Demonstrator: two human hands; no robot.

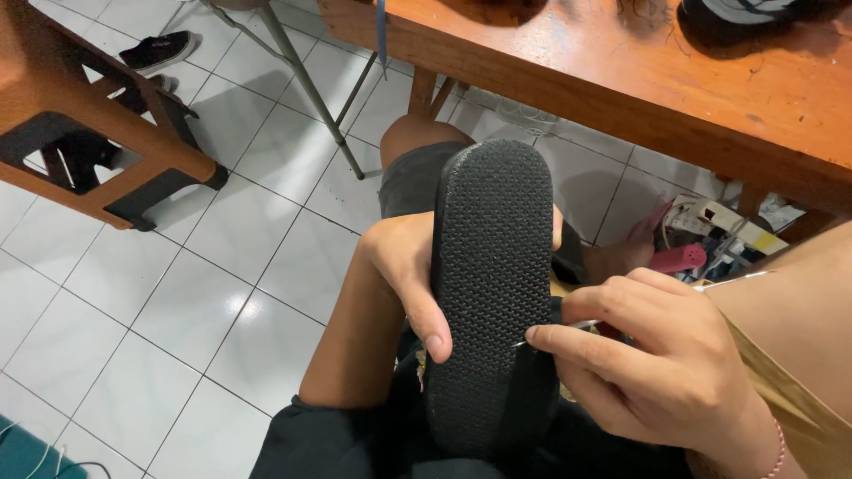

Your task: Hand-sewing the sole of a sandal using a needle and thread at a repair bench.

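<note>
A black sandal [491,266] stands upright in my lap with its textured rubber sole facing me. My left hand [404,270] grips its left edge, thumb pressed across the sole. My right hand [648,350] pinches a thin metal needle [568,328] whose tip touches the sole's right edge, low down. Part of the needle is hidden by my fingers.
An orange wooden table [621,71] runs across the top right. A wooden stool [80,133] stands at the left on the white tiled floor [177,302]. A black shoe [160,49] lies at the far left. A power strip and pink objects [701,239] sit under the table.
</note>
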